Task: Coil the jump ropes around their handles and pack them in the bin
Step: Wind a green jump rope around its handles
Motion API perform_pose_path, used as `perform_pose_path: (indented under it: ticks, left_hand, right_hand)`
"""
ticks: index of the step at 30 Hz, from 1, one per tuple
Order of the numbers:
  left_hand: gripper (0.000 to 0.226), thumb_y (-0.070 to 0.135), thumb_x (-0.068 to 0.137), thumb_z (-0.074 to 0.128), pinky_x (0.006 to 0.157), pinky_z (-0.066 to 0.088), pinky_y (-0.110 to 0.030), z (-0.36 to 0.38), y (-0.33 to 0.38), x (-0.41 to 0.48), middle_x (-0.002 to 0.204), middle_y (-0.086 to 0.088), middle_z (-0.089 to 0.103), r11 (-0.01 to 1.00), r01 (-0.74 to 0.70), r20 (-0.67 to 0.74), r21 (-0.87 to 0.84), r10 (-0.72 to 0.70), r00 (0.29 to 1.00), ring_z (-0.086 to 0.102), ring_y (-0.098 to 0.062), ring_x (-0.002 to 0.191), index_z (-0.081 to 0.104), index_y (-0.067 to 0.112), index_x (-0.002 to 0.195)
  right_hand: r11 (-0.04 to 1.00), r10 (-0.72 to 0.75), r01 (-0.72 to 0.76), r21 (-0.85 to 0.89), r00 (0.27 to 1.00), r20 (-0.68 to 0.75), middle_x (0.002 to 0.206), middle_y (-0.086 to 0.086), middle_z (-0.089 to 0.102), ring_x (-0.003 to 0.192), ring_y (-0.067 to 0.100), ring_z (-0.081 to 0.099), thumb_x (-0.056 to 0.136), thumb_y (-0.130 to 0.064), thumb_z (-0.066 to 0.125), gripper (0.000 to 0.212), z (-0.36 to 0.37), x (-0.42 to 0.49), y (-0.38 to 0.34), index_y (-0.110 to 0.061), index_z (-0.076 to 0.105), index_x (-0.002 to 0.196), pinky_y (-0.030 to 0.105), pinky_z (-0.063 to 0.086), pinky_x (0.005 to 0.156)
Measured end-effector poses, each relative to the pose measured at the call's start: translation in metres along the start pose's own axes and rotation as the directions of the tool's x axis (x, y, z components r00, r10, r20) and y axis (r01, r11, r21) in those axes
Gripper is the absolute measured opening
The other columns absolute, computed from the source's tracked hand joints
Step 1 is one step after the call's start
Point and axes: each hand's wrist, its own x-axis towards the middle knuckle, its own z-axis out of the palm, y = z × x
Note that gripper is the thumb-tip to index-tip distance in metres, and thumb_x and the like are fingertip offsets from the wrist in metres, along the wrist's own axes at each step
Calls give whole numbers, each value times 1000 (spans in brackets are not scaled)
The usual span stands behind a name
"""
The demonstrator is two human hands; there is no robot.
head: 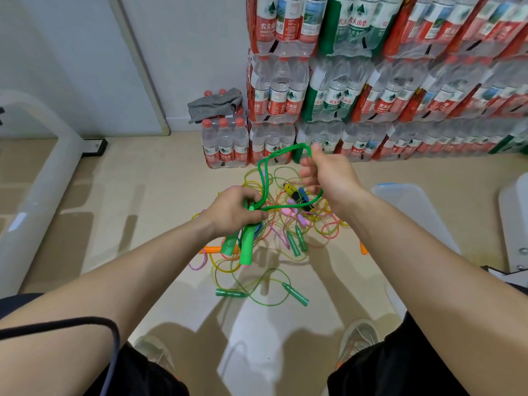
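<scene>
My left hand (pixel 235 210) grips the tops of two green jump-rope handles (pixel 246 247), which hang down side by side. A bright green rope (pixel 264 167) rises from them in loops. My right hand (pixel 325 174) holds the far end of those loops, fingers curled round the cord, higher and to the right. Beneath both hands lies a tangled pile of jump ropes (pixel 288 224) on the floor, with green, pink, yellow and orange cords and handles. One translucent green rope (pixel 268 290) lies nearer me with both handles showing. A clear plastic bin (pixel 414 210) stands on the floor at the right.
Stacked shrink-wrapped packs of water bottles (pixel 371 90) form a wall behind the pile. A grey cloth (pixel 215 104) lies on a lower pack. A white frame tube (pixel 37 190) runs along the left. White furniture (pixel 514 221) stands at the far right. My shoes (pixel 358 338) are near the bottom.
</scene>
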Motion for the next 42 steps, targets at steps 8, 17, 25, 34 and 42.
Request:
perform_pose_path:
  ticks: [8, 17, 25, 34, 42]
  left_hand:
    - [22, 28, 83, 81, 71, 47, -31, -5, -4, 6, 84, -8, 67, 990, 74, -4, -120, -75, 997, 57, -17, 75, 69, 10, 88]
    - [14, 22, 86, 78, 74, 47, -33, -7, 0, 1, 82, -10, 68, 991, 17, 9, -131, -16, 1000, 55, -15, 74, 69, 11, 85]
    - [15, 26, 82, 80, 76, 44, -29, -6, 4, -2, 82, 3, 69, 999, -42, 9, 1, 42, 999, 60, -12, 78, 74, 18, 93]
    - [18, 34, 89, 74, 75, 43, -36, -17, -10, 1, 91, -5, 71, 991, -18, -64, 135, 27, 998, 59, -24, 88, 73, 16, 93]
    - [14, 26, 86, 76, 69, 38, -29, -10, -2, -1, 89, -1, 72, 974, -74, -38, 216, 84, 996, 62, -21, 85, 76, 18, 97]
  right_hand:
    - [370, -660, 447, -815, 744, 108, 131, 5, 52, 122, 28, 48, 91, -36, 62, 44, 6, -19, 8, -22, 58, 133, 43, 40, 101]
    - [611, -141, 402, -682, 903, 405, 96, 0, 64, 92, 21, 58, 91, -43, 61, 20, 18, -13, 31, -29, 52, 103, 38, 48, 77]
    - [790, -266, 405, -460, 903, 338, 61, -15, 59, 62, -5, 53, 93, -39, 69, 27, 17, -13, 12, -20, 66, 74, 20, 38, 60]
    - [896, -155, 203, -395, 977, 149, 49, -4, 42, 48, 16, 38, 89, -26, 61, 28, -17, 12, 16, -9, 64, 66, 32, 31, 56]
    - [860, 72, 173, -481, 891, 449, 73, 12, 75, 56, 12, 58, 100, -30, 50, 30, 17, -12, 27, -12, 64, 80, 26, 43, 56]
